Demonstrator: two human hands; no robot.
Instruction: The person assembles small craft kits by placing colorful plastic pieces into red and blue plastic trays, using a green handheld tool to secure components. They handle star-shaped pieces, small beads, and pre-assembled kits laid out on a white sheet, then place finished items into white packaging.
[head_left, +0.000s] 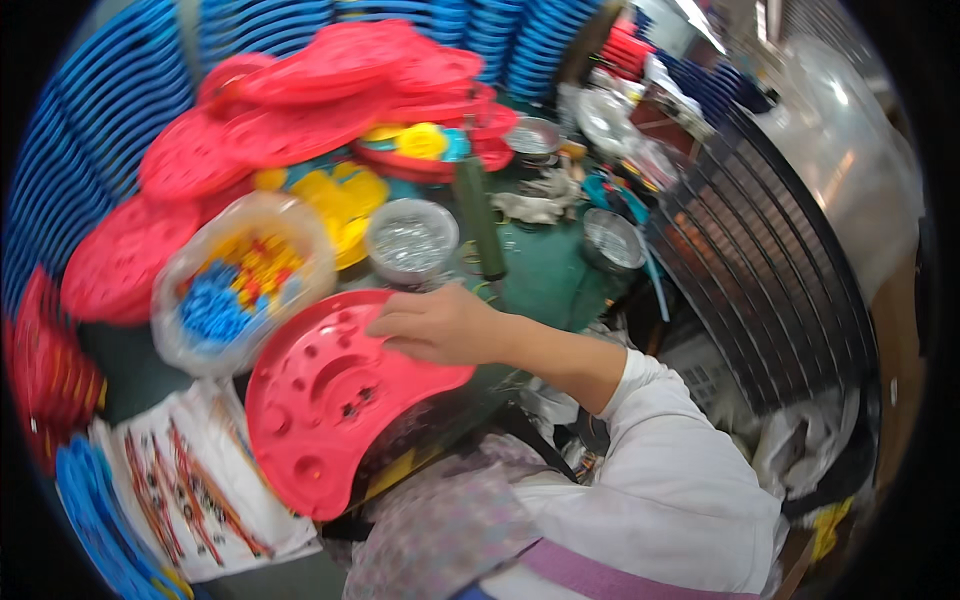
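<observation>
Red plastic crescent panel (pixel 325 390), smooth, dimpled. Right hand (pixel 438 325) curled over its top, grip unclear; left hand unseen

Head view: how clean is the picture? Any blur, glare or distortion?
Head view: soft overall, with the right hand and the patterned cloth smeared; head view: bright glare spots on the clear plastic sheet; head view: the black crate bows near the right rim, and the corners go black; head view: the red tray remains readable despite softness.
</observation>
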